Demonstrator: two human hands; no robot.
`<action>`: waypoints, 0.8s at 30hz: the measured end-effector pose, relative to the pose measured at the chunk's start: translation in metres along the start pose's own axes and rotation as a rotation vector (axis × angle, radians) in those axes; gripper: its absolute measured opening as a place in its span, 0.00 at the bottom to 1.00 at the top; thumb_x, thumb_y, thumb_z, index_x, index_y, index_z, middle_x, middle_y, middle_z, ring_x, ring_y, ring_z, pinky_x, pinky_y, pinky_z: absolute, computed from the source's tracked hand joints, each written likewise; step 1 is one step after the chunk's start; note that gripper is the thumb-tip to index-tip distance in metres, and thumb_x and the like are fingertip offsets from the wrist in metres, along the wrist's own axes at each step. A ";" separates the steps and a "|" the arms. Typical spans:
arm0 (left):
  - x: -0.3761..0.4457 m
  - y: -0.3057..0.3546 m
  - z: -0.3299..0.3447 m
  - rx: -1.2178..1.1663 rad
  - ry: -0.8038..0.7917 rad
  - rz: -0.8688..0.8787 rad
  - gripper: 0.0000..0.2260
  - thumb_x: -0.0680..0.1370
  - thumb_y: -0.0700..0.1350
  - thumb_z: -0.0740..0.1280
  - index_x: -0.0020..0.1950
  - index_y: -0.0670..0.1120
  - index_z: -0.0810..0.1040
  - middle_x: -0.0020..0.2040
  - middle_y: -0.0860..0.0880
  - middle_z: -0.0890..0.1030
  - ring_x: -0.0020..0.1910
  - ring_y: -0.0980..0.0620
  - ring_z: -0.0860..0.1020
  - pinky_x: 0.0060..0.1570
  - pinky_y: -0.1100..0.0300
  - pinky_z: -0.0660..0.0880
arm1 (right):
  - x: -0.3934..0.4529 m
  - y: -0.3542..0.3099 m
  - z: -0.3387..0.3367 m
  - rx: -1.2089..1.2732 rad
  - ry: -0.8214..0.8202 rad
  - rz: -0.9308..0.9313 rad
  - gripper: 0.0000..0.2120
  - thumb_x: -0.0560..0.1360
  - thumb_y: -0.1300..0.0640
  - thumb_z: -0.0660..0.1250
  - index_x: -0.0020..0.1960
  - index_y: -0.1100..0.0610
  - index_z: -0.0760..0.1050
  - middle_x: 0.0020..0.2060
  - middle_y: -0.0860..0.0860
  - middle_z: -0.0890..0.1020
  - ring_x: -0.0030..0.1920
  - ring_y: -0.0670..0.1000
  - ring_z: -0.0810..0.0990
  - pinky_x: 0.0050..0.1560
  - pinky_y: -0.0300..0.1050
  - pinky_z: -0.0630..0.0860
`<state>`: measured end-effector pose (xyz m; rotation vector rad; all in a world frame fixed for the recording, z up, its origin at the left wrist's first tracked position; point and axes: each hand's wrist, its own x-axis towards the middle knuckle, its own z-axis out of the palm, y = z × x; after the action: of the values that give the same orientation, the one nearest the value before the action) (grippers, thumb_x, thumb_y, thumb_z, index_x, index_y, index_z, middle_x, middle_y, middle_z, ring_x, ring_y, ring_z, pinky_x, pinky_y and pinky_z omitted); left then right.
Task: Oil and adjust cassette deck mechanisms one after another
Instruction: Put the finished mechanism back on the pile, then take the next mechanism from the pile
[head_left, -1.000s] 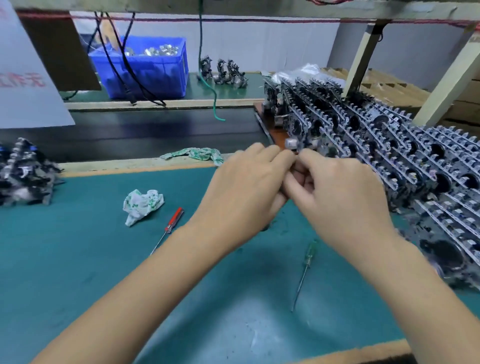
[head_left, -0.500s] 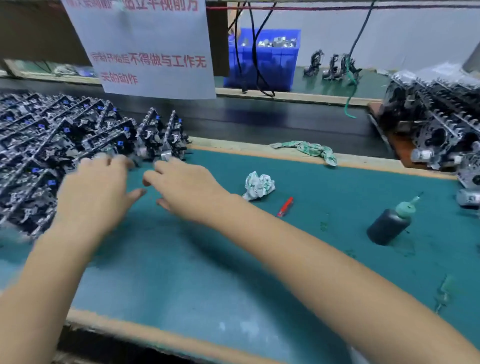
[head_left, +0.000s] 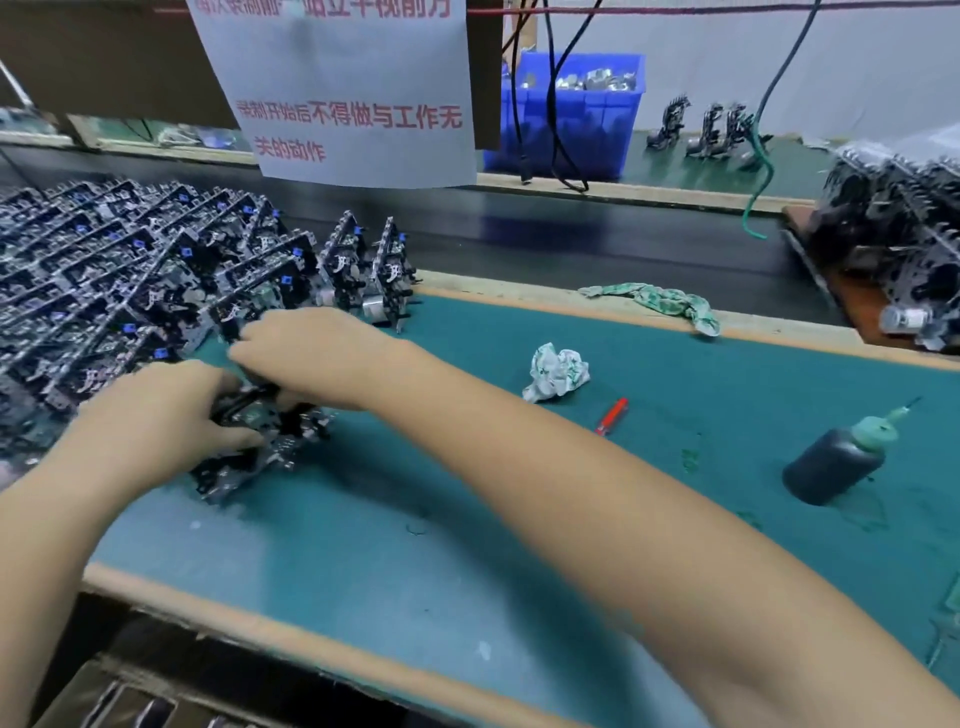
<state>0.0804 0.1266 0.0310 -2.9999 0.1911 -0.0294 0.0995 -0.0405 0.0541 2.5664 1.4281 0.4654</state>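
Presently, through the head camera, I am seeing both of my hands working at the left part of the green bench mat (head_left: 519, 545). My left hand (head_left: 156, 415) is gripping a cassette deck mechanism (head_left: 260, 441), fingers curled round its near-left edge; the unit is lying tilted on the mat just in front of the large stack of mechanisms (head_left: 114, 270) that is filling the left side. My right hand (head_left: 311, 353) is reaching across from the right, resting on the top of the same mechanism with its fingers bent over the far edge; I cannot tell whether they are pinching a part, since the fingertips are hidden and blurred.

Two mechanisms (head_left: 369, 275) are standing upright at the stack's right end, apart from the held unit. A dark oil bottle (head_left: 836, 462) with a green needle nozzle is standing tilted on the mat well to the right. A crumpled rag (head_left: 556, 374) and a red-handled screwdriver (head_left: 613, 415) are lying between the hands and the bottle. A second batch of mechanisms (head_left: 904, 244) is sitting at the far right. A blue parts bin (head_left: 571, 114) is standing beyond the dark belt, beside a hanging paper notice (head_left: 353, 93).
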 end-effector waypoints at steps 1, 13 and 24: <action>-0.006 0.017 -0.013 -0.017 -0.016 0.057 0.16 0.63 0.57 0.77 0.34 0.55 0.71 0.25 0.57 0.69 0.28 0.48 0.70 0.30 0.58 0.68 | -0.014 0.003 -0.002 0.032 0.001 0.022 0.14 0.80 0.55 0.58 0.65 0.54 0.66 0.63 0.47 0.72 0.65 0.47 0.70 0.56 0.38 0.66; -0.052 0.243 -0.052 0.001 0.577 1.008 0.13 0.63 0.51 0.76 0.37 0.46 0.75 0.34 0.50 0.77 0.34 0.49 0.77 0.24 0.61 0.67 | -0.292 -0.005 -0.060 0.064 0.037 0.613 0.12 0.65 0.60 0.77 0.41 0.59 0.74 0.36 0.53 0.76 0.36 0.55 0.76 0.32 0.48 0.72; -0.078 0.314 0.029 -0.346 0.651 1.236 0.14 0.73 0.57 0.69 0.48 0.46 0.77 0.58 0.47 0.79 0.61 0.48 0.73 0.64 0.50 0.66 | -0.402 -0.069 0.002 -0.074 0.207 0.737 0.07 0.74 0.60 0.63 0.39 0.58 0.77 0.39 0.51 0.79 0.36 0.53 0.74 0.38 0.44 0.69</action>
<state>-0.0358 -0.1686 -0.0412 -2.4555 2.1572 -0.8715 -0.1530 -0.3460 -0.0438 2.9775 0.4307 0.8730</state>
